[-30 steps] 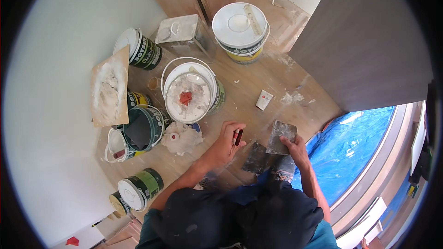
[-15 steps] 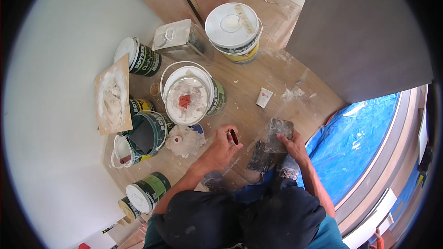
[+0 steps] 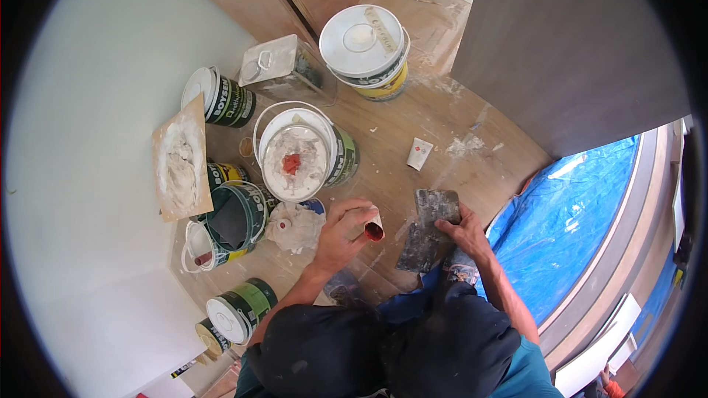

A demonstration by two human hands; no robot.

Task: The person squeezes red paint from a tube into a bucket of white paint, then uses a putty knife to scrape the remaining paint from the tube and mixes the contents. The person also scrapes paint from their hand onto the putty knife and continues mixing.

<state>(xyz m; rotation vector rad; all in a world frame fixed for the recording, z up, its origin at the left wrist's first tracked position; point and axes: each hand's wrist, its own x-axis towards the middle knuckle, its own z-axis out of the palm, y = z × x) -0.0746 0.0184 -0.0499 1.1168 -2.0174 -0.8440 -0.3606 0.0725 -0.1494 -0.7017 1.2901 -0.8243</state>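
Observation:
My left hand (image 3: 341, 234) is closed around a small white container (image 3: 375, 230), whose open round mouth is dark red inside. In my right hand (image 3: 464, 231) is a flat, grey, stained plate-like spreader (image 3: 436, 203), with the thumb pressed on its face. Just below it, a second dark flat plate (image 3: 416, 250) lies near my foot, partly overlapped in view. Ahead and left, a round tray of whitish putty (image 3: 310, 149) rests on a white-topped bucket (image 3: 344, 149), with a lump of red paste (image 3: 292, 164) in its middle.
Several paint buckets stand left, including a dark green pail (image 3: 240, 214) beside a crumpled cloth-like bundle (image 3: 295, 225). A putty-smeared board (image 3: 181, 155) leans there. Beyond are a metal can (image 3: 273, 59) and a large lidded bucket (image 3: 363, 44). Blue sheeting (image 3: 564, 221) lies right; a small white packet (image 3: 420, 154) lies ahead.
My left hand has turned the small container so its red mouth now shows. My right hand has moved slightly left with the spreader, which now overlaps the lower plate more.

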